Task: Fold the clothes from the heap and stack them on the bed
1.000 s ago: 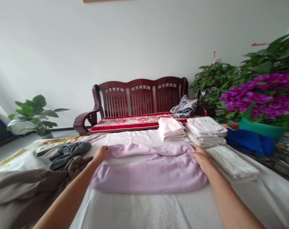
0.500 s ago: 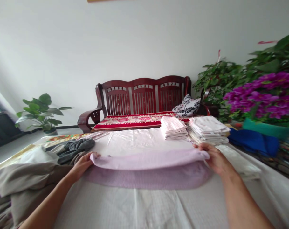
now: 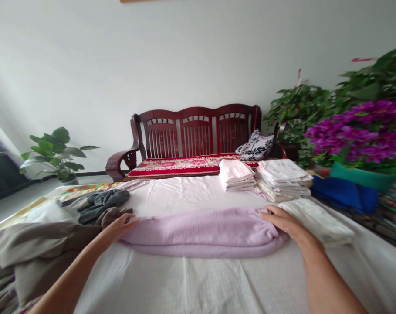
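A lilac ribbed garment (image 3: 198,229) lies folded in a long strip on the white-covered surface in front of me. Its upper layer rests over the lower one, whose rounded edge shows along the near side. At the strip's left end, my left hand (image 3: 123,226) is closed on the far corner with its fingertips. My right hand (image 3: 282,221) pinches the far edge near the right end, where the fabric puckers. The undersides of both hands are hidden.
Folded striped cloths (image 3: 237,175), a stack of white cloths (image 3: 284,176) and a white folded cloth (image 3: 317,220) sit to the right. Crumpled brown and grey clothes (image 3: 44,244) lie at left. Behind stands a wooden bench (image 3: 198,131); purple flowers (image 3: 361,128) stand at right.
Both hands have brought the lifted upper layer of the lilac garment down flat over the lower one. My right hand has moved slightly left; my left hand slightly right and lower.
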The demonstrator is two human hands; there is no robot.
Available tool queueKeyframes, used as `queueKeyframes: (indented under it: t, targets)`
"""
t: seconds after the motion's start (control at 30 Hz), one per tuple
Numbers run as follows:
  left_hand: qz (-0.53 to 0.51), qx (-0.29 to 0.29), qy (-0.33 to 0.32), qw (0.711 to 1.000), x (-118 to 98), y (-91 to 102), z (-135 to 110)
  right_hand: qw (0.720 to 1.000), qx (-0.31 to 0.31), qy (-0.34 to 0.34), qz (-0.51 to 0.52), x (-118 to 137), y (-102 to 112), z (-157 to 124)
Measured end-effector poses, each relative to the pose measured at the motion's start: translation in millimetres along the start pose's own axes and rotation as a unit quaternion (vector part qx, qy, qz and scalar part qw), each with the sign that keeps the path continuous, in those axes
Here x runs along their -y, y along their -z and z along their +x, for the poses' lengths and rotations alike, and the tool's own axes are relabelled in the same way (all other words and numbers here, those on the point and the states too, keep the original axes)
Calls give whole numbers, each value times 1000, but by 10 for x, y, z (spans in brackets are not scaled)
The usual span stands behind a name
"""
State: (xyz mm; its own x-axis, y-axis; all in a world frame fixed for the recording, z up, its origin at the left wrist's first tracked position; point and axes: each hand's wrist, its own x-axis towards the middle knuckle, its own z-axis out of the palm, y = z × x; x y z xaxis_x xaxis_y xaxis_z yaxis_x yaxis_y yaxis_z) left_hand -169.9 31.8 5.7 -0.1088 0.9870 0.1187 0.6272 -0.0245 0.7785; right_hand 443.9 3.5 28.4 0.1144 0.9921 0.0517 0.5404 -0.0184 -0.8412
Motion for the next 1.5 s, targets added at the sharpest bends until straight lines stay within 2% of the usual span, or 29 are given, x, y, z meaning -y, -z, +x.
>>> queueKeyframes:
  t: [0.1, 0.23, 0.33, 0.4, 0.47, 0.53, 0.57, 0.67, 0.73, 0.8, 0.93, 1.13, 1.2, 1.33, 1.5]
  targets:
    - [-9, 22, 35, 999, -98, -94, -64, 995, -89, 20, 41, 35, -72, 55]
    - [-67, -59, 24, 996, -307, -54, -57, 974, -175, 40, 140, 45, -149, 227]
    - [35, -108, 21, 993, -352, -27, 43, 964, -246, 35, 99, -31, -199, 357]
    - [136, -136, 9, 981, -304, -68, 86, 964, -262, 21, 33, -80, -220, 383]
    - [194, -163, -24, 967, -225, -139, 75, 965, -259, 15, -31, -87, -219, 350]
    - [206, -170, -68, 961, -155, -203, 24, 969, -234, 19, -76, -46, -197, 280]
    - [203, -154, -95, 962, -132, -223, -5, 973, -211, 24, -90, -16, -183, 241]
    - [173, -55, -173, 968, -113, -222, -71, 987, -104, 57, -107, 61, -157, 143]
    - [154, -13, -193, 969, -117, -192, -88, 989, -48, 91, -110, 72, -163, 107]
    - [144, -1, -197, 970, -111, -164, -93, 985, -27, 121, -117, 55, -188, 95]
    - [146, -18, -185, 972, -77, -154, -95, 977, -52, 157, -136, 38, -240, 112]
    - [159, -123, -172, 964, -124, -136, -136, 965, -146, 187, -110, 132, -158, 97]
    - [161, -129, -174, 963, -144, -119, -160, 968, -134, 179, -116, 135, -114, 69]
    - [159, -101, -187, 964, -141, -101, -196, 979, -62, 138, -138, 133, -60, 19]
    - [163, -95, -200, 961, -82, -116, -181, 984, -80, 143, -75, 192, -27, -16]
